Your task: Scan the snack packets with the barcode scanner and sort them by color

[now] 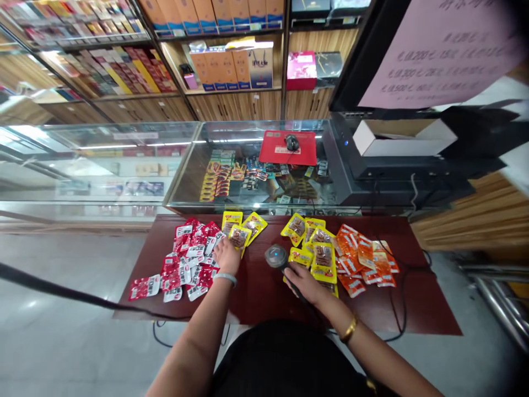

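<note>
My right hand (303,284) is wrapped round the handle of a dark handheld barcode scanner (276,256); its head, with a small blue light, points toward the middle of the table. My left hand (228,256) grips the lower edge of a yellow snack packet (239,236), its fingertips partly hidden. Two more yellow packets (255,224) lie just behind that one. Left of my left hand spreads a loose heap of red-and-white packets (182,264). Beside the scanner is a pile of yellow packets (323,259), partly covered by my right hand, with orange packets (363,256) to its right.
Everything lies on a dark red table (256,303) against a glass display counter (243,190). On the counter are a red mouse pad (268,146), a mouse (291,143) and a dark machine with an open white box (400,144). A black cable (403,309) crosses the table's right side.
</note>
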The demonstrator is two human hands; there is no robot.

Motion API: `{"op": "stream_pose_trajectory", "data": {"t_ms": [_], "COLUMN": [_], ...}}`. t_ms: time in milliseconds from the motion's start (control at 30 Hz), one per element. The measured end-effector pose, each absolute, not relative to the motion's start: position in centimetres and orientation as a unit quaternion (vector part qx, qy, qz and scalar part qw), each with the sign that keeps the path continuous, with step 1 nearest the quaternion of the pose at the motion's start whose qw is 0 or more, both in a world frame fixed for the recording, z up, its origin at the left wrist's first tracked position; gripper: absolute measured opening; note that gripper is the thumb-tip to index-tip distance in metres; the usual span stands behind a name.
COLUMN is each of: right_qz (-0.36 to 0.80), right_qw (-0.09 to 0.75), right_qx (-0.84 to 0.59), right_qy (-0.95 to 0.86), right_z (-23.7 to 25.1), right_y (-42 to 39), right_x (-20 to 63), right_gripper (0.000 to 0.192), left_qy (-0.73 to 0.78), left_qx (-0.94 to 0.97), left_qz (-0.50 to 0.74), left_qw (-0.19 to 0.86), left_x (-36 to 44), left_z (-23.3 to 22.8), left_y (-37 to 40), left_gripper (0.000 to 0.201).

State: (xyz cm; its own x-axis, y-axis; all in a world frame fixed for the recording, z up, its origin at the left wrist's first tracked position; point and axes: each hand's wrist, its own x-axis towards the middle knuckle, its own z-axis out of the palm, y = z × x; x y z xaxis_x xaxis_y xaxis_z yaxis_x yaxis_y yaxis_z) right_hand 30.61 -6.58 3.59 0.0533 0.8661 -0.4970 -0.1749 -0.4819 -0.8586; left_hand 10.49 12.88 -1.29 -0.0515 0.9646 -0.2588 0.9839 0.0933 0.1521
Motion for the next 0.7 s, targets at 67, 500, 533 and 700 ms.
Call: {"op": "stream_pose_trajectory", "data": {"t_ms": [67,500,533,700], "right_qz": [0.633,0.637,0.634,0.617], "right_qw": [0.413,0.427,0.434,0.463], "right_qx": [-0.588,-0.585,-0.586,-0.597], "right_qy": [-0.287,-0.262,-0.258,-0.221], "right_z": [3.7,4.5,4.5,4.3], "right_y": [-5.8,-6.7,-6.9,-8.3], "right_x": [30.1,30.6,30.8,31.9], "right_gripper": [0.049,0.051,0.051,0.056], "left_qy": [0.721,0.699,0.688,0.636], "left_qx": [0.676,0.633,0.625,0.592], "left_qz": [-0.056,0.003,0.032,0.107], "left_qw": [0.138,0.331,0.368,0.484], "left_x": [9.8,9.5,10.2,14.7], "left_z": [-1.5,-1.6,-1.7,-2.0], "left_y": [13.3,10.6,9.9,6.7], "left_gripper": [0.078,0.024,0.020,0.017]}}
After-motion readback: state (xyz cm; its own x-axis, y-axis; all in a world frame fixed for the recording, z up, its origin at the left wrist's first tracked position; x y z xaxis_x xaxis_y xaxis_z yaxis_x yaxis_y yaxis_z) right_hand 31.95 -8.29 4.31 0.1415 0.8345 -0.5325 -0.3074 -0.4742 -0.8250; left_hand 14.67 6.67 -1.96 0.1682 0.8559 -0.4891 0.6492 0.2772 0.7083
